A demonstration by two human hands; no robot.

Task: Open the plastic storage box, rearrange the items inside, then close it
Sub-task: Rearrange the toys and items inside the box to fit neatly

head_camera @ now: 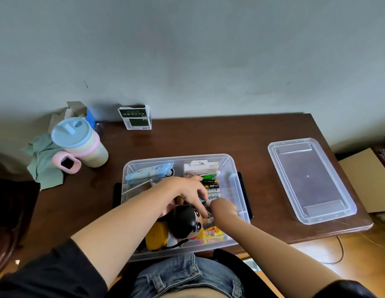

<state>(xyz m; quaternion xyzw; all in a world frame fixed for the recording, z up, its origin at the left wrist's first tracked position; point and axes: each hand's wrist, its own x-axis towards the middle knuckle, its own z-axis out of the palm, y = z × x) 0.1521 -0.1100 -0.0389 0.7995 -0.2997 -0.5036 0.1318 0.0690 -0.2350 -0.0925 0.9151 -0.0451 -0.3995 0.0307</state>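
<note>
- My left hand (pixel 188 191) is down inside the clear plastic storage box (pixel 234 166), fingers (pixel 201 203) bent downward over the stuff in the middle; can't tell if they're gripping anything, tips are hidden.
- My right hand (pixel 222 208) reaches in from the near right, turned away from me. Fingers are out of sight, so can't tell whether they're apart or closed on smth.
- Both hands meet just beside the head of a black-haired toy figure (pixel 186 221), which lies at the near end of the box.
- Next to the figure: a yellow object (pixel 156 235) on the left, a yellow-red packet (pixel 213 234) on the right.
- Middle right: a row of batteries (pixel 212 187), stacked side by side; labels too small to read.
- Far end: a pale blue wipes pack (pixel 149 171) on the left, a white carded package (pixel 198 166) on the right.
- Box sits open on the dark wood table (pixel 208 136), near edge against my lap.
- Its clear lid (pixel 309 179) lies flat on the table, well apart to the right.
- Far left: a blue-lidded cup (pixel 79 143) and a green-and-white carton (pixel 135 118).
</note>
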